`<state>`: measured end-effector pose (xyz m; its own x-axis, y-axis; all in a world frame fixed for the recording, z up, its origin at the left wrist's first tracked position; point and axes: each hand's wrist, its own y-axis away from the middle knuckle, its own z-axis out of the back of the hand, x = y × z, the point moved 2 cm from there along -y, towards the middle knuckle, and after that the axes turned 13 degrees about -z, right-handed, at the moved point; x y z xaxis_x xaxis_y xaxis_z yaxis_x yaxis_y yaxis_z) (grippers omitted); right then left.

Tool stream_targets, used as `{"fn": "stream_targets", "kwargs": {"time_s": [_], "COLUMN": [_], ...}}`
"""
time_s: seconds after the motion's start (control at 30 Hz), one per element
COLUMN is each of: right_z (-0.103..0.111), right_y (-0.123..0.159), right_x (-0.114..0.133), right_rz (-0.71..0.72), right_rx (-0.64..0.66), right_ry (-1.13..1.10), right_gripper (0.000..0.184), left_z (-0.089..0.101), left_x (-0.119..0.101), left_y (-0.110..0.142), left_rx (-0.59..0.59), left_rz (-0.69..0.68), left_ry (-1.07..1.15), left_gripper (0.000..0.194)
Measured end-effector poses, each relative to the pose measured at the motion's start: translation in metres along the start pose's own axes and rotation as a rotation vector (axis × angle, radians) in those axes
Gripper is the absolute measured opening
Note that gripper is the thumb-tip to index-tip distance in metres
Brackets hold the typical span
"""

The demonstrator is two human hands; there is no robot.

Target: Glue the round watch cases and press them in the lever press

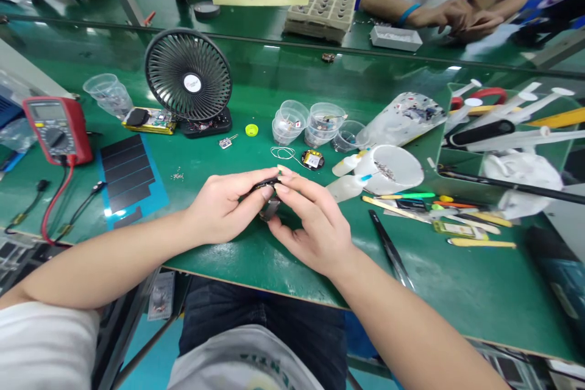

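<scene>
Spanning the view, a green tabletop [448, 292] carries a black fan [188, 76]; nearer the person, the left hand [223, 206] and right hand [320, 222] meet, fingertips pinching a small dark device [264, 183] over the tabletop.

The wearer's two hands [223, 207] [315, 219], one fan [192, 83], one multimeter [57, 131], one loose pair of tweezers [384, 237] and two squeeze bottles [346, 189] were counted.

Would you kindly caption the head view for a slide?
The left hand and right hand hold a small black part over a glossy green workbench.
</scene>
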<state>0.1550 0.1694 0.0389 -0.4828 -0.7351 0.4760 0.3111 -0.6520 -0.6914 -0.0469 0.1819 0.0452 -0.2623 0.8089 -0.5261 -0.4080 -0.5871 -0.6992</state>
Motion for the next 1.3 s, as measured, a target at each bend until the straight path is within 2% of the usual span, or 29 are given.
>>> {"fn": "stream_targets", "kwargs": {"time_s": [0.1,0.2,0.7,1.1,1.23,1.3], "right_z": [0.001,0.001,0.004,0.003,0.002,0.003], "right_y": [0.000,0.000,-0.001,-0.001,-0.002,-0.002], "right_x": [0.000,0.000,0.002,0.001,0.003,0.004], "right_rz": [0.004,0.028,0.036,0.030,0.043,0.041], "right_rx": [-0.030,-0.053,-0.068,-0.063,-0.064,-0.065], "right_ry": [-0.008,-0.022,-0.012,-0.003,0.007,0.012], "right_gripper": [0.076,0.074,0.071,0.070,0.072,0.076], "left_z": [0.002,0.004,0.003,0.004,0.005,0.004], "left_x": [-0.003,-0.006,-0.007,-0.009,-0.011,-0.010], "left_y": [-0.001,-0.002,-0.002,-0.003,-0.003,-0.003], "left_rx": [0.008,0.018,0.033,0.042,0.025,-0.010], "left_rz": [-0.157,-0.222,-0.318,-0.309,-0.223,-0.098], "left_ry": [-0.099,-0.176,-0.233,-0.235,-0.156,-0.053], "left_gripper": [0.041,0.042,0.040,0.036,0.034,0.031]}}
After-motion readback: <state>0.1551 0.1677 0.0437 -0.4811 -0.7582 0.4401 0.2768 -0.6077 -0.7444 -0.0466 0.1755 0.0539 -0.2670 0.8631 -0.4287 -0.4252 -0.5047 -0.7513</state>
